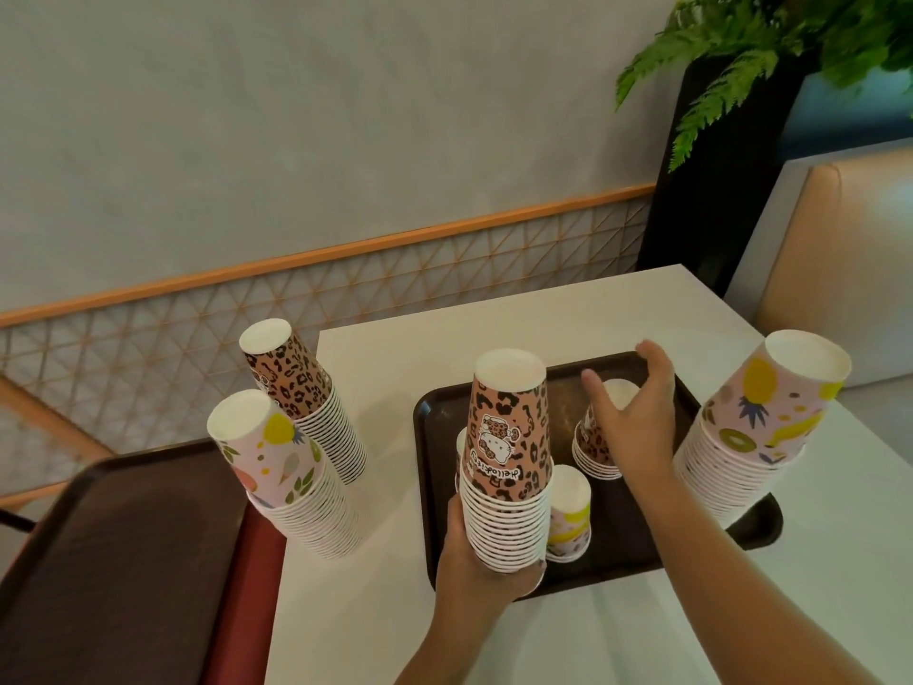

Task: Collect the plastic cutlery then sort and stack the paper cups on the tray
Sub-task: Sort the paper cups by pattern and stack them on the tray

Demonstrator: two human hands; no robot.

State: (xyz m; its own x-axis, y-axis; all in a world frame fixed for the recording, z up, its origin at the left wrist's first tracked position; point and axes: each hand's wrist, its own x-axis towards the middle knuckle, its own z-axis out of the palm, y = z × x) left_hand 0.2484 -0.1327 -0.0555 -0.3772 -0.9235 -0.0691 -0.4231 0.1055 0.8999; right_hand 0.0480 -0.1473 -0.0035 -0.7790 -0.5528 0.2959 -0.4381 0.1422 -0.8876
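We read "hellokitty", upside down, on the leopard-print stack [509, 467] of inverted paper cups, under a cat figure; no other writing is legible. The left hand [486, 561] has its grip curled round this stack's lower rims, at the near left part of the dark tray [435, 487]. The right hand [637, 412] reaches over the far side of the tray, fingers spread and relaxed above a short leopard-print stack [590, 452]; we cannot tell whether it touches the cups. A small fruit-print stack [570, 516] stands on the tray just beside the held one. A tall fruit-print stack [761, 427] leans at the tray's right edge. On the white worktop [568, 304], two more stacks, leopard [306, 398] and fruit-print [291, 477], crowd its left edge. A second dark tray [113, 561] lies left of the worktop. A fern [770, 47] overhangs the far right corner.
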